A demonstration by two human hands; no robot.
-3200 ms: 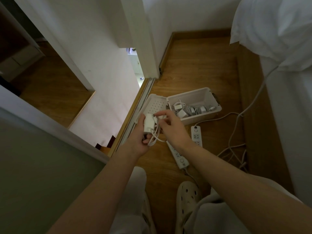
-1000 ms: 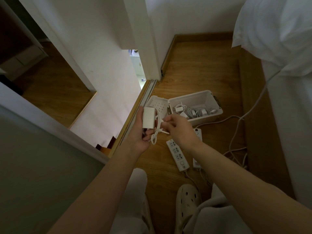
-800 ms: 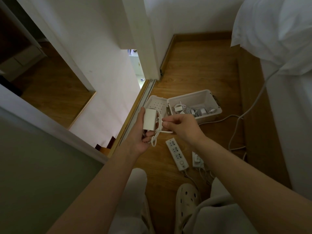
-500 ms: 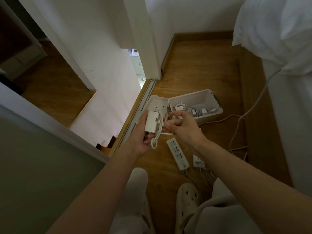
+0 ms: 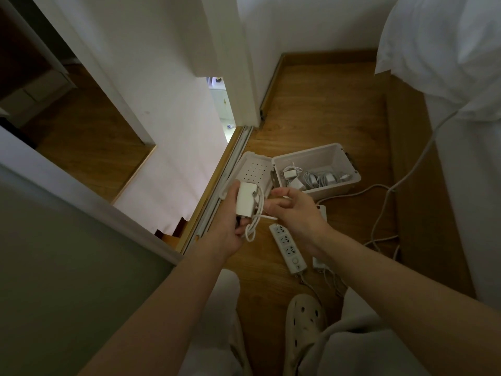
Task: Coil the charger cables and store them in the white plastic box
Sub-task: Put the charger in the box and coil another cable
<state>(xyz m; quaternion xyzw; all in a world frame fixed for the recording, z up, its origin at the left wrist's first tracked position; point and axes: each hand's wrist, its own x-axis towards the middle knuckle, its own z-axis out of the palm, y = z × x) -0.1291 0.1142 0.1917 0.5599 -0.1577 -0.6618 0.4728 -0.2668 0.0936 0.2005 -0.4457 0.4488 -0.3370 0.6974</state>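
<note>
- The left hand [image 5: 230, 221] grips the charger block [image 5: 245, 199], whose long axis points away from the person.
- Its cable [image 5: 253, 226] hangs in loops on the block's right side, facing the right hand [image 5: 298, 210], so that hand is nearer the loose end.
- The right hand's fingers [image 5: 279, 192] are curled just beside the cable; whether they pinch it cannot be told.
- The white plastic box [image 5: 336, 187] sits open on the floor, beyond the hands and to their right, with other chargers inside.
</note>
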